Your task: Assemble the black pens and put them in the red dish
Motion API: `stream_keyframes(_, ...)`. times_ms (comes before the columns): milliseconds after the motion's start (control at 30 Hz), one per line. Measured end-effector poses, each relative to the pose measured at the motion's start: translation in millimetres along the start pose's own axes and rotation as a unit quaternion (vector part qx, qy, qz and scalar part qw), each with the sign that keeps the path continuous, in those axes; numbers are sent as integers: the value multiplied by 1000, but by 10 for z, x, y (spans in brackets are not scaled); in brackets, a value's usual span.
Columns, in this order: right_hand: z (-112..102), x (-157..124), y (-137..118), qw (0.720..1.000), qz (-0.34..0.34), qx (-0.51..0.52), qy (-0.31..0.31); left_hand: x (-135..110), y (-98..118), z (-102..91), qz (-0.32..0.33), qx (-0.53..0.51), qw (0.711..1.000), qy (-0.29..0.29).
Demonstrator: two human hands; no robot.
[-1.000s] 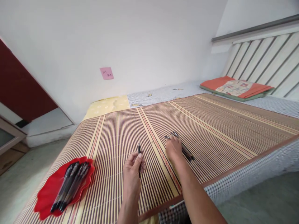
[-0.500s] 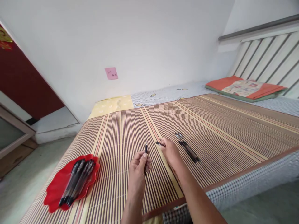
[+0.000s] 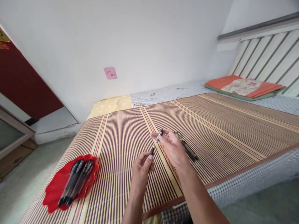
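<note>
My left hand point(image 3: 142, 166) is closed around a black pen point(image 3: 152, 151), its bare tip pointing up and to the right. Between the fingers of my right hand point(image 3: 171, 146) is a pen cap point(image 3: 159, 136), clear with a black end. The cap's open end is at the pen's tip; whether the tip is inside it I cannot tell. Just right of my right hand, a few pens point(image 3: 190, 151) lie side by side on the striped bamboo mat point(image 3: 121, 133), partly hidden by that hand.
At the left, a red scalloped plate point(image 3: 51, 194) holds several capped pens point(image 3: 76, 180). A folded orange and floral cloth point(image 3: 245, 87) lies at the back right by the white slatted headboard point(image 3: 268, 59). A pink note point(image 3: 110, 73) is stuck on the wall.
My right hand has turned the cap from sideways to line up with the pen. My left hand has tilted the pen rightward, and tip and cap have come together.
</note>
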State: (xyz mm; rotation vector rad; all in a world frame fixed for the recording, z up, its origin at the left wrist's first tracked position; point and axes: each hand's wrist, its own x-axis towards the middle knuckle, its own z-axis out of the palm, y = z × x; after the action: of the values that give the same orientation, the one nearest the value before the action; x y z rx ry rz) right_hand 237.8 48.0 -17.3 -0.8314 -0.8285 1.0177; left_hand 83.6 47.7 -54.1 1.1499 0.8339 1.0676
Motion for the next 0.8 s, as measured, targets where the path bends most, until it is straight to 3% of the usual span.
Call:
stream_keyframes(333, 30, -51, -69, 990, 57, -51, -121, -17, 48, 15, 13, -34, 999, -5)
stream_keyframes(800, 41, -45, -39, 979, 72, -88, -171, -19, 54, -6, 21, -61, 998, -4)
